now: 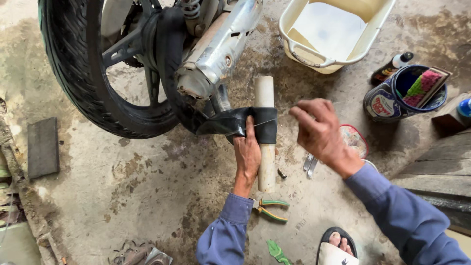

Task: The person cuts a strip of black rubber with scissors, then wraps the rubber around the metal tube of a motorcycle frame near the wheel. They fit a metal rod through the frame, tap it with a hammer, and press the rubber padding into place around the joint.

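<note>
Near the middle of the frame: a pale cylindrical post stood up from the stained concrete floor, with a black inner tube draped across it.
Left hand: the left hand lay flat along the post, fingers together and pressed on the tube, pinning the rubber to the post rather than closing around it.
Right hand: the right hand hovered just right of the post, fingers loosely curled, thumb and forefinger drawn together; whether they pinched anything I could not tell.
Inner tube: it ran from the post up and left toward the motorcycle's rear wheel, looping past the silver exhaust.
Upper left of the frame: the wheel's black tyre filled this corner, the spokes showing inside it.
Upper right of the frame: a cream plastic basin held water, well apart from both hands.
Right edge: a dark blue can held a pink and green brush; a small dark bottle lay just beside it.
Under the right wrist: a small round tin and flat metal tools lay on the floor.
Lower middle: green-handled pliers lay just right of the left sleeve, and a green tool lay below.
Bottom edge: a foot in a sandal showed.
Left edge: a dark flat block lay alone.
Sleeves: both arms wore blue.
</note>
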A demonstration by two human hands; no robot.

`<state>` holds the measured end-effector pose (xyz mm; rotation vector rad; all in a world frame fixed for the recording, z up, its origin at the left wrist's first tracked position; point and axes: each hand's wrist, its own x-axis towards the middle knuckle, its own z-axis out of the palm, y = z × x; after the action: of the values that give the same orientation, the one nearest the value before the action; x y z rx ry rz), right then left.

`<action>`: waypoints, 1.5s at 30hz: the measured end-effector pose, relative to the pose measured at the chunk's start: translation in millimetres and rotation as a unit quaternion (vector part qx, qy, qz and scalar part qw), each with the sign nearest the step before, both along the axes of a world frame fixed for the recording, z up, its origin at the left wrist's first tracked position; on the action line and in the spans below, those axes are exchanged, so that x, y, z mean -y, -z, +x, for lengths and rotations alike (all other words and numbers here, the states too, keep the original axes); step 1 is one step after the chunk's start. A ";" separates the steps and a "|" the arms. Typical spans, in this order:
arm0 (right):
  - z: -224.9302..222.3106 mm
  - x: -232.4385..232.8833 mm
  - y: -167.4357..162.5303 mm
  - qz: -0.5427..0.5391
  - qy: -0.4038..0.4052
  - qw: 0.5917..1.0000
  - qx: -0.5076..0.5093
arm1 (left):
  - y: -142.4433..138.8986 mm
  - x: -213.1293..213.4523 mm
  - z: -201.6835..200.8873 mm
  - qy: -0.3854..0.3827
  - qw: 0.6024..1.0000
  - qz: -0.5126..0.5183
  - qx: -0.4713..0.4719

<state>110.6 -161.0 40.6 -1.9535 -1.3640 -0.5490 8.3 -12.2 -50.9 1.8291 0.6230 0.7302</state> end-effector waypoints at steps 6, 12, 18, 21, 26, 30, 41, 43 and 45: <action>0.4 1.5 6.8 0.014 0.018 1.000 0.004 | -9.7 2.3 -3.7 0.031 0.950 -0.306 0.042; 1.0 -1.1 11.7 0.027 -0.057 0.998 0.009 | -46.1 3.6 -3.5 0.032 0.899 -0.437 -0.016; -8.3 -3.3 5.6 0.046 -0.056 0.997 -0.038 | -56.3 5.4 -6.3 0.081 0.857 -0.508 0.032; -1.1 -0.6 12.3 0.028 -0.031 0.999 -0.031 | -54.8 1.8 -8.5 0.086 0.840 -0.535 0.013; 0.6 -1.5 20.8 0.049 -0.055 0.997 -0.038 | -56.5 -0.3 -10.7 0.109 0.841 -0.529 0.030; -7.7 -2.9 20.7 0.052 0.055 0.992 -0.098 | -62.4 4.7 -13.2 0.106 0.824 -0.556 0.030; 3.6 -0.4 31.1 0.040 -0.043 0.996 -0.070 | -53.4 0.9 -11.4 0.139 0.814 -0.561 0.059; 3.8 -1.4 34.5 0.049 -0.047 0.995 -0.069 | -50.5 1.2 -12.1 0.137 0.819 -0.554 0.055; 7.4 -1.7 38.7 0.062 0.000 0.995 -0.074 | -49.7 1.4 -12.2 0.134 0.821 -0.554 0.035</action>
<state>118.1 -159.2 1.9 -1.8563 -1.2093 -0.4668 -3.9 -13.6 -1.1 0.7552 0.5411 0.1317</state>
